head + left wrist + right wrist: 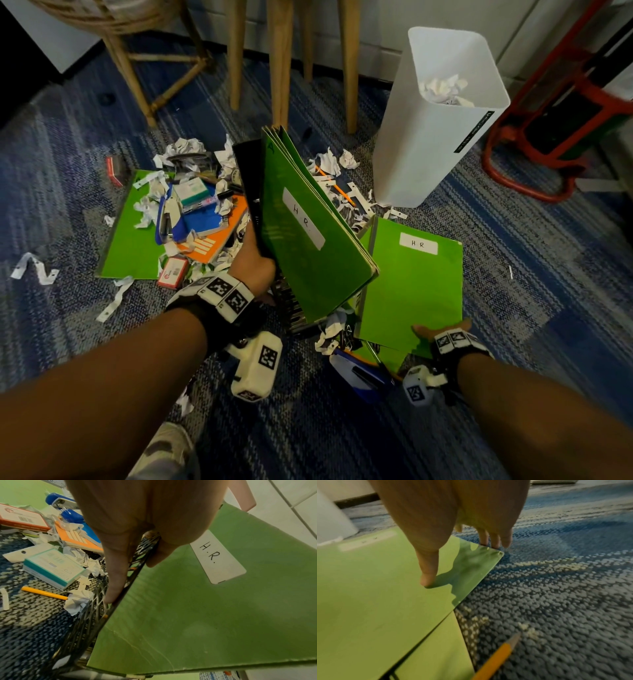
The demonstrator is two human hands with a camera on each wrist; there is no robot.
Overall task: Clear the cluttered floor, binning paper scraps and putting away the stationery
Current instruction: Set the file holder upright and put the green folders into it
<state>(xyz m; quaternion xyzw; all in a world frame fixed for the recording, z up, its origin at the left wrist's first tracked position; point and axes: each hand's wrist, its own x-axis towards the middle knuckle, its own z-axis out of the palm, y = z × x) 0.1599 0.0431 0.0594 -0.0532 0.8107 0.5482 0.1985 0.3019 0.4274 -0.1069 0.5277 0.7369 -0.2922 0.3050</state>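
My left hand point(253, 265) point(130, 534) grips the rim of a black mesh file holder point(291, 308) point(96, 615), thumb outside and fingers inside. Several green folders point(308, 236) point(188, 615) labelled "H.R." stand tilted in it. My right hand point(432, 331) point(447, 540) pinches the near corner of another green "HR" folder point(411, 291) point(368, 588) on the carpet, thumb on top, fingers under the edge. A white bin point(428, 147) with crumpled paper inside stands at the back right. Paper scraps point(332, 161) litter the floor.
To the left, a pile holds a green folder point(126, 246), an orange notebook point(212, 245), a blue stapler point(68, 507) and small boxes point(51, 568). Another blue stapler point(363, 375) and a pencil point(498, 655) lie near my right wrist. Wooden chair legs point(281, 61) and a red frame point(534, 164) stand behind.
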